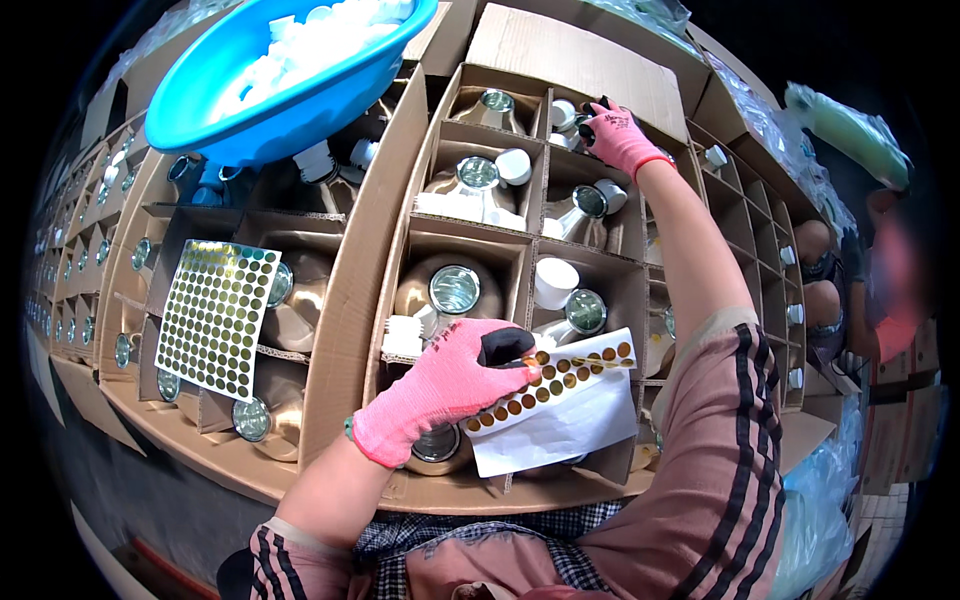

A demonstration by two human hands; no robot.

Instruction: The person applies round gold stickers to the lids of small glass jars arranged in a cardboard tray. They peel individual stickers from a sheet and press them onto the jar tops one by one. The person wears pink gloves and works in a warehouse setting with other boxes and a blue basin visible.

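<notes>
Gripping a sticker sheet [560, 430], the left hand [440, 380] wears a pink knitted glove with smooth dark fingertips; thumb and fingers are clamped together on the sheet's upper edge. The sheet is white, thin and slightly bent, lies over the near compartments of a carton [540, 497], and carries round, glossy gold stickers along its upper part. The carton is plain brown cardboard, split by thin upright dividers [533, 290] into square cells. The cells contain clear glass bottles [455, 290] with rounded shoulders and wide, circular mouths. A smooth white cap [555, 282], short and cylindrical, sits beside a bottle. To the left, a second sheet [215, 320], flat and rectangular, with rows of shiny round stickers, rests across another carton. Farther off, the right hand [622, 140], gloved alike, reaches into a far cell beside white caps, fingers bent downward; whether they close on anything cannot be told. At the far left, a glossy blue plastic basin [270, 135], oval with a curved rim, holds a heap of white plastic pieces [320, 50].
</notes>
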